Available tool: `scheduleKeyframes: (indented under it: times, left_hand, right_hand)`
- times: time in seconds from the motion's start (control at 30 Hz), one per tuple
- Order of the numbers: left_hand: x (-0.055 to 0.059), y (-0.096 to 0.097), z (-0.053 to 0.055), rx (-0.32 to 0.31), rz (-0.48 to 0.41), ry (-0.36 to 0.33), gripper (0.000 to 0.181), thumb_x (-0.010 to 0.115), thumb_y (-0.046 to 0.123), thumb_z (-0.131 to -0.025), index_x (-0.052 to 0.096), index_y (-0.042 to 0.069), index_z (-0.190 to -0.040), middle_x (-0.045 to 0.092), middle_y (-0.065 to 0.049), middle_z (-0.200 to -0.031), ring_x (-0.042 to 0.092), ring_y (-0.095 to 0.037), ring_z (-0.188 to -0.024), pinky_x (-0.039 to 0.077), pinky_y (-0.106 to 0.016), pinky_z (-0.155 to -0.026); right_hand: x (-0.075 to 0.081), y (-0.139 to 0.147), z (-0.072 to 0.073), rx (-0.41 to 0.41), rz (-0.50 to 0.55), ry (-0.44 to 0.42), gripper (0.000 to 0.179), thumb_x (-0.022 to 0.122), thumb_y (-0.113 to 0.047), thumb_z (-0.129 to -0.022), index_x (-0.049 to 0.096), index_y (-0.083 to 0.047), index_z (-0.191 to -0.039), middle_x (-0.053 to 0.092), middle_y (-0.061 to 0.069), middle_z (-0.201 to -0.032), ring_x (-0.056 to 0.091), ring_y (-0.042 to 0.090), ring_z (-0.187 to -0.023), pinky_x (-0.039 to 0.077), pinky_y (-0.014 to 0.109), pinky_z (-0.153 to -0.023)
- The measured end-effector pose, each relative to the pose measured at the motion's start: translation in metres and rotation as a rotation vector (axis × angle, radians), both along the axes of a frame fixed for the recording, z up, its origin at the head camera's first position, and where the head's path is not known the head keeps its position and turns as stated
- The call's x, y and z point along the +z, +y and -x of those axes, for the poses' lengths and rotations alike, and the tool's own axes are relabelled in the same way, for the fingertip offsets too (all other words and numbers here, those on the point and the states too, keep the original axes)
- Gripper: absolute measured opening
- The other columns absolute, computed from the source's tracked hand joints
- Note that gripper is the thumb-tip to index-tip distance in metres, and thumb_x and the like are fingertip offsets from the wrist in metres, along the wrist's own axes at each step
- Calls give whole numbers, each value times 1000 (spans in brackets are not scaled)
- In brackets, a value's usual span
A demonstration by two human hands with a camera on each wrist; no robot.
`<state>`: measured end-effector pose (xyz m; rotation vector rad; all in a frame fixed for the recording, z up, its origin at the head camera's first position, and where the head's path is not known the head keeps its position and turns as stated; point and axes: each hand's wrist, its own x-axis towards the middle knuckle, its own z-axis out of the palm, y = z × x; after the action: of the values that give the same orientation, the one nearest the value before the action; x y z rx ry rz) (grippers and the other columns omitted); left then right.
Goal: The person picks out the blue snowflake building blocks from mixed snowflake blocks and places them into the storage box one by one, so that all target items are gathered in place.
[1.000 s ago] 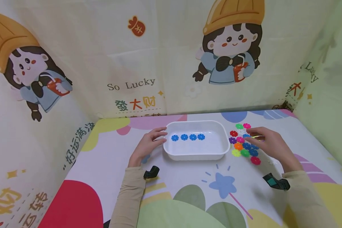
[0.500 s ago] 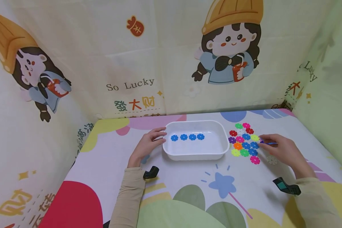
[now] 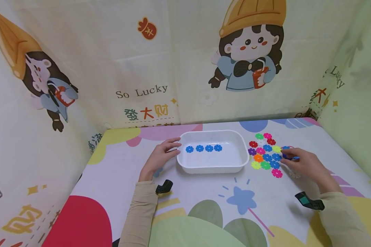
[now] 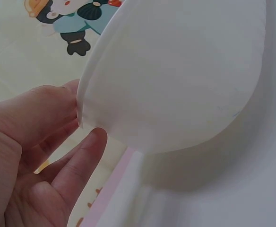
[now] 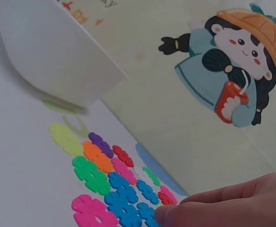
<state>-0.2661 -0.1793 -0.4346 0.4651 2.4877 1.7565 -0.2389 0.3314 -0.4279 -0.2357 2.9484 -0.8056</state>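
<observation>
A white rectangular tray (image 3: pixel 212 169) holds a row of several blue snowflake discs (image 3: pixel 209 148). My left hand (image 3: pixel 160 157) rests at its left end, fingertips against the rim; in the left wrist view, the fingers (image 4: pixel 76 172) are fairly straight along the outside of the tray wall (image 4: pixel 176 85). At the right edge of a colourful spread of snowflake discs (image 3: pixel 266 165), my right hand (image 3: pixel 307 165) pinches a blue disc (image 3: pixel 296 158) between thumb and fingers, mostly hidden by the hand. In the right wrist view, the thumb tip overlaps the blue discs (image 5: pixel 123 208).
The loose discs are pink, green, red, orange, purple, yellow, white and blue, just right of the tray. A pale clear disc (image 3: pixel 295 173) lies beneath the right hand. A patterned cloth (image 3: pixel 204 195) covers the table, with printed curtains (image 3: pixel 185 68) around it.
My right hand has moved right from over the discs to their right edge, then slightly down, with a blue disc appearing between its fingers. The left hand and tray stay put.
</observation>
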Motion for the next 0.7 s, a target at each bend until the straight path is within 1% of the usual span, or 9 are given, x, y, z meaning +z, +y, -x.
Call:
scheduleKeyframes:
  times: [0.1,0.2,0.37,0.57,0.7]
  left_hand:
    - [0,0,0,-4,4,3,36,70,18,-92,66,1,-123,50,8,-142,47,-17,-132,45,-36,-104]
    - [1,0,0,-3,7,7,36,70,18,-92,66,1,-123,50,8,-142,47,-17,-132,45,-37,-104]
    - [1,1,0,-2,5,10,36,71,18,-91,67,2,-123,51,8,-141,48,-17,-131,46,-37,-104]
    - [0,1,1,3,5,8,35,71,19,-91,67,3,-122,51,9,-142,48,-16,-130,46,-36,-104]
    - [0,1,0,0,-4,6,35,71,18,-91,67,2,-123,50,8,-142,52,-17,-127,47,-34,-103]
  right_hand:
    - [-4,-1,4,11,-22,9,56,73,-27,-89,55,3,-133,59,26,-115,53,43,-104,55,54,-81]
    - [-7,-2,7,28,-31,20,54,74,-24,-88,56,3,-132,58,27,-115,52,45,-105,53,58,-83]
    - [-11,-5,10,46,-47,50,47,73,-18,-88,59,4,-128,58,27,-114,52,45,-105,48,63,-87]
    - [-12,-8,10,45,-50,68,44,73,-15,-87,60,4,-125,58,25,-111,52,43,-103,48,64,-87]
    - [-14,-8,10,45,-50,78,42,73,-13,-87,61,4,-123,59,24,-110,53,42,-102,48,63,-88]
